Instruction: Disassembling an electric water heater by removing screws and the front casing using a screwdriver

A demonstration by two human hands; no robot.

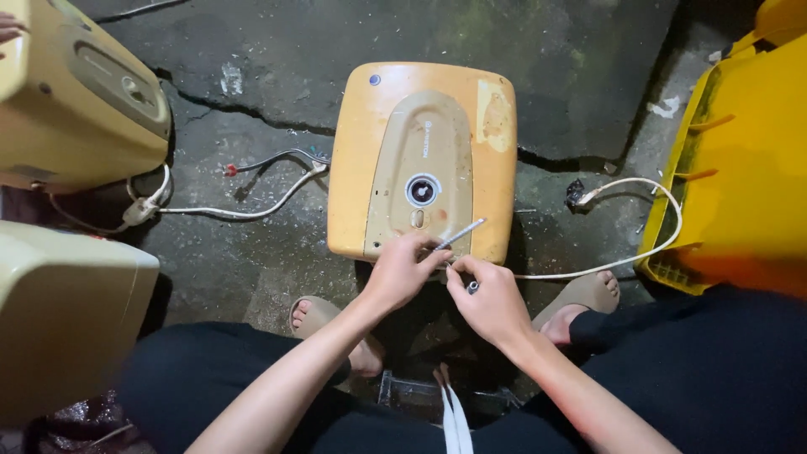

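L hand (402,271) pinching thin rod (461,234) at heater (423,160) front edge. R hand (490,298), fingers curled on small dark bit (473,287). Looks mid-prying; next needs steady tip.

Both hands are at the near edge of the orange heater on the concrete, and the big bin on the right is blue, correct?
Not quite: the head view shows the bin is yellow. Otherwise yes, the left hand and right hand are at the near edge of the orange heater.

heater casing (496,168): yellowed plastic, smooth, stained
floor (277,50): rough cracked concrete, damp sheen
cable (647,252): white plastic sheath, smooth
bin (748,168): yellow plastic, glossy
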